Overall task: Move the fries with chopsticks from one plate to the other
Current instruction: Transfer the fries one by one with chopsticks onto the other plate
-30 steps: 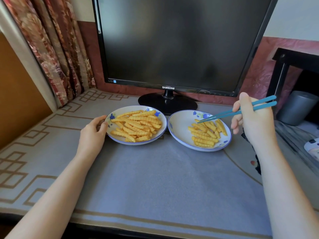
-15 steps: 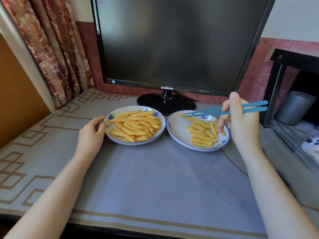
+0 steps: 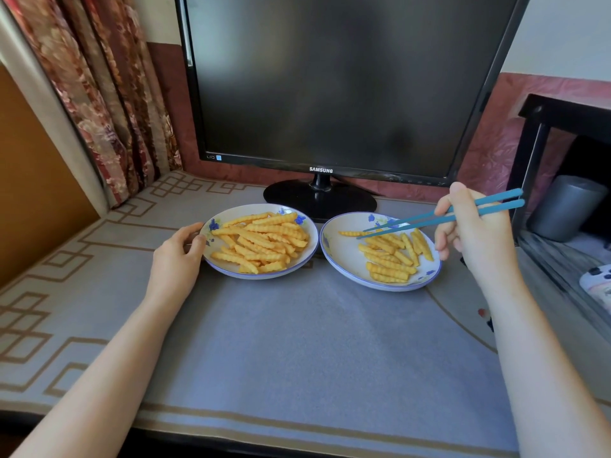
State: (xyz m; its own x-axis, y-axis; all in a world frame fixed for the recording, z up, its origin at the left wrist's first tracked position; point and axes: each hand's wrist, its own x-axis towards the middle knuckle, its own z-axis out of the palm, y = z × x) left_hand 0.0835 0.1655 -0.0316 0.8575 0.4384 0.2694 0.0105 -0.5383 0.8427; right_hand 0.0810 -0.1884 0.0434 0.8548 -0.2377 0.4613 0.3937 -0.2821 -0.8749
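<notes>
Two white plates with blue flowers stand side by side before the monitor. The left plate [image 3: 215, 264] carries a large heap of crinkle-cut fries [image 3: 261, 241]; my left hand [image 3: 180, 256] grips its left rim. The right plate [image 3: 344, 262] holds a smaller pile of fries [image 3: 393, 256]. My right hand [image 3: 476, 233] holds blue chopsticks [image 3: 439, 218] whose tips reach over the right plate's far side. One fry [image 3: 352, 233] sticks out to the left at the chopstick tips; whether it is pinched or lying on the plate I cannot tell.
A black Samsung monitor [image 3: 330, 81] on a round stand [image 3: 319, 200] rises just behind the plates. A flowered curtain [image 3: 99, 94] hangs at the left. At the right are a black frame [image 3: 529, 160] and a grey canister [image 3: 565, 208]. A grey patterned cloth [image 3: 297, 342] covers the table.
My right hand lifted a fry out of the right plate's pile and carried it left with the chopsticks; the fry and tips now sit lower over that plate's far-left part. My left hand stayed.
</notes>
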